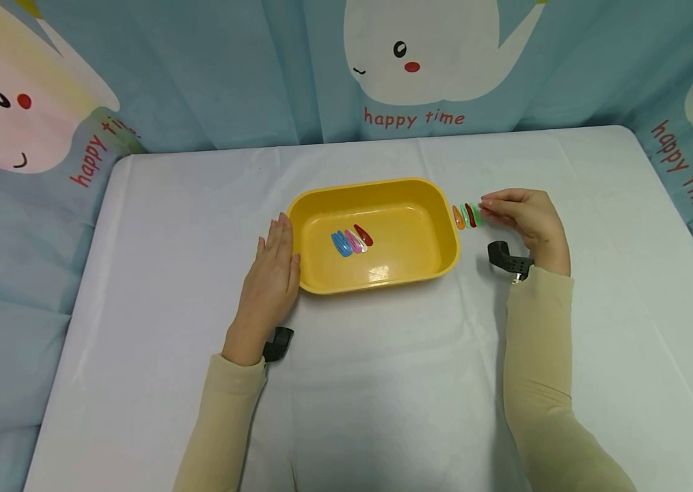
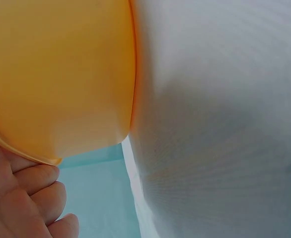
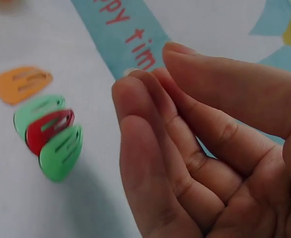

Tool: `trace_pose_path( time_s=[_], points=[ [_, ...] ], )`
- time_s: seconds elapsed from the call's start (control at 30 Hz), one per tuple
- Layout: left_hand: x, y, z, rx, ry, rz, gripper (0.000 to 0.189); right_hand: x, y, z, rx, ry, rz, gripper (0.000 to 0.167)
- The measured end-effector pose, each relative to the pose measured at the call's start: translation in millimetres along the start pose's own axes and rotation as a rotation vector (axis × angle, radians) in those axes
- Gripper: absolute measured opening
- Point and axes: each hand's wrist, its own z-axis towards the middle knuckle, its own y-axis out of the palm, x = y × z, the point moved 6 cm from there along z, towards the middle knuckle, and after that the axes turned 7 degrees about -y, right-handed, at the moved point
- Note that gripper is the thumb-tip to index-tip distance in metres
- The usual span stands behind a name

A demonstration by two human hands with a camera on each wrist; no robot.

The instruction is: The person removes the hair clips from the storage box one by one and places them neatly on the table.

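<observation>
A yellow tray (image 1: 420, 270) lies on the white-covered table. My left hand (image 1: 269, 277) rests along its left end, fingers straight; the left wrist view has the fingertips (image 2: 38, 178) at the rim. Inside the tray are blue snap hair clips (image 1: 341, 244), a pink clip (image 1: 354, 241), a whitish one partly hidden and a red clip (image 1: 363, 235). Just outside the right end, an orange clip (image 3: 21, 84), a pale green clip (image 3: 36, 111), a red clip (image 3: 46, 133) and a green clip (image 3: 60, 156) form a row. Beside the green one hovers my right hand (image 1: 527, 215), fingers loosely bent, nothing between thumb and fingertips.
White cloth covers the table (image 1: 383, 383). A blue curtain (image 1: 229, 75) with printed white whales hangs behind the far edge and along both sides. Black wrist cameras sit at the left wrist (image 1: 278, 344) and right wrist (image 1: 506, 258).
</observation>
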Motion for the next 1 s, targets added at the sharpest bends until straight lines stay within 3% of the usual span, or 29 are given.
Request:
trace_pose_path(
  time_s=[0.33,1.0],
  points=[
    [-1.9,-1.9,-0.4,-0.001,-0.006,0.005,0.057,-30,21,-10.3,-0.046,-0.145,0.080,0.004],
    [-1.4,0.3,-1.4,0.010,-0.004,-0.002,0.058,-66,65,-35.4,-0.183,-0.322,-0.122,0.007]
  ],
)
